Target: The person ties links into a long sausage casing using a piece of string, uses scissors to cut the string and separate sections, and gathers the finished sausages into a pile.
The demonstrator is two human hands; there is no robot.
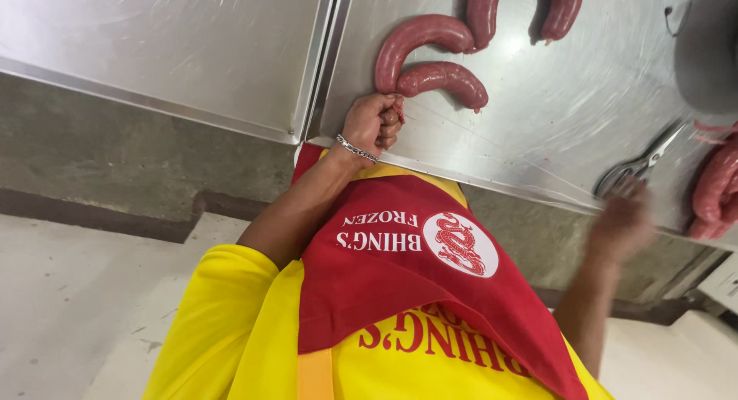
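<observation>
Red sausage links (430,58) lie on the steel table (553,116), their joined ends pinched in the left hand (373,123), which is closed to a fist. Well to the side, the blurred right hand (624,219) hovers loosely open just beside metal scissors (638,165), with grey wall below the table edge.

Two dark red sausages (523,12) lie at the top of the frame on the steel counter (553,116). More sausages (715,189) are piled at the right edge. Pale floor (77,292) fills the lower left.

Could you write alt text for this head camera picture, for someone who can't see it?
A hand with a wrist chain grips the end of a red-brown sausage link on a steel table. The other hand, blurred, is near metal scissors. The view is upside down over a red apron.
</observation>
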